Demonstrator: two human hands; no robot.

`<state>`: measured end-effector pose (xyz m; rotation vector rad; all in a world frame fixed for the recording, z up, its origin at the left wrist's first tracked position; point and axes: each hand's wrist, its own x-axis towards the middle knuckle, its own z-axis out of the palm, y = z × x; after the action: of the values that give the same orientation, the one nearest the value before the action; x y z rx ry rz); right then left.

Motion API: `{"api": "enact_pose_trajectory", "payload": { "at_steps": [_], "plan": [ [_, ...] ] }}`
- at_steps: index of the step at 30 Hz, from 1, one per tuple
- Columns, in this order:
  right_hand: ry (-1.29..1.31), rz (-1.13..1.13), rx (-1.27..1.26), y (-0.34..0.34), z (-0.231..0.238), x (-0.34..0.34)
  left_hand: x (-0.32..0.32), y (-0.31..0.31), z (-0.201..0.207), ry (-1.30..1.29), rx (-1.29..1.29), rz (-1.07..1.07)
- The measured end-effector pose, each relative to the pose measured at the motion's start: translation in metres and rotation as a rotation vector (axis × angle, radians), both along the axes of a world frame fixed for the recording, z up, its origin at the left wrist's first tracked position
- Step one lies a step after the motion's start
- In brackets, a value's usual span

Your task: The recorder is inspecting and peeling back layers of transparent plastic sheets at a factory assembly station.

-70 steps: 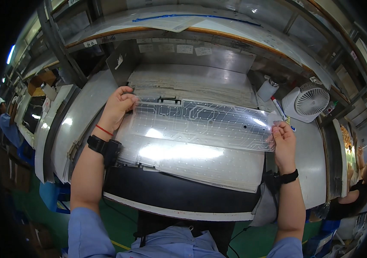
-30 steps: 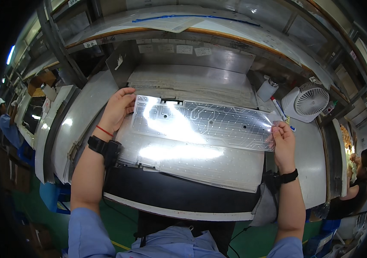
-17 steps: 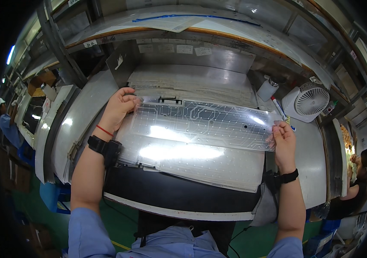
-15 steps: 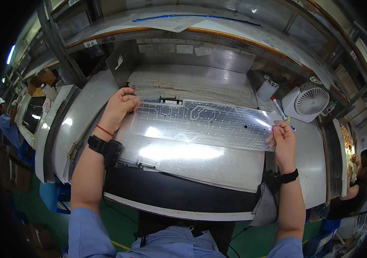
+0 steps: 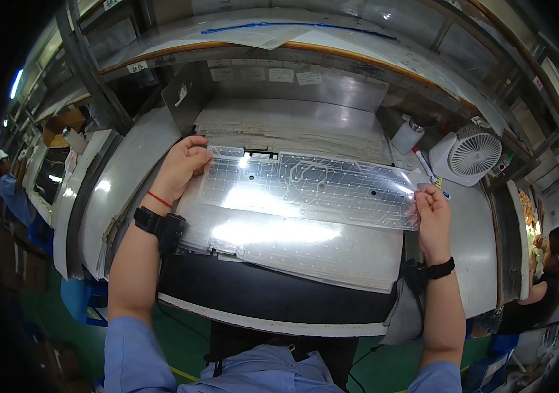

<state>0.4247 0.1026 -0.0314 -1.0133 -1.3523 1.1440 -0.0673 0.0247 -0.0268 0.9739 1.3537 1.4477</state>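
Between my hands stretches a clear plastic sheet printed with circuit traces [image 5: 332, 190], like a keyboard membrane. My left hand [image 5: 186, 164] pinches its left end near the upper corner. The right end is gripped by my right hand [image 5: 430, 209], thumb on top. Light glares off the sheet, and it bends a little near the right end. Below it lies a stack of similar translucent sheets [image 5: 306, 259] on a black work surface [image 5: 227, 288]. Behind stands another pile of sheets [image 5: 279, 134].
A white fan [image 5: 472, 156], a bottle [image 5: 408, 136] and a red-capped marker [image 5: 423, 160] stand at the back right. Metal panels [image 5: 122, 177] flank the left. An overhead shelf [image 5: 332, 47] spans the back. People sit at benches [image 5: 548, 275] to either side.
The left part of the clear sheet has shifted slightly and its glare has grown. My left hand has moved a touch; my right hand holds its place.
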Motion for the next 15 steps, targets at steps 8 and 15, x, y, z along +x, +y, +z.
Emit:
{"api": "enact_pose_trajectory", "payload": {
  "at_steps": [8, 15],
  "plan": [
    [-0.015, 0.003, -0.005, -0.0019, 0.0036, -0.0014, 0.0004, -0.0018, 0.0001, 0.028, 0.028, -0.015],
    [-0.018, 0.000, -0.009, -0.0025, 0.0040, -0.0013, -0.0033, -0.0007, -0.0024, 0.060, 0.047, -0.051]
  ]
}}
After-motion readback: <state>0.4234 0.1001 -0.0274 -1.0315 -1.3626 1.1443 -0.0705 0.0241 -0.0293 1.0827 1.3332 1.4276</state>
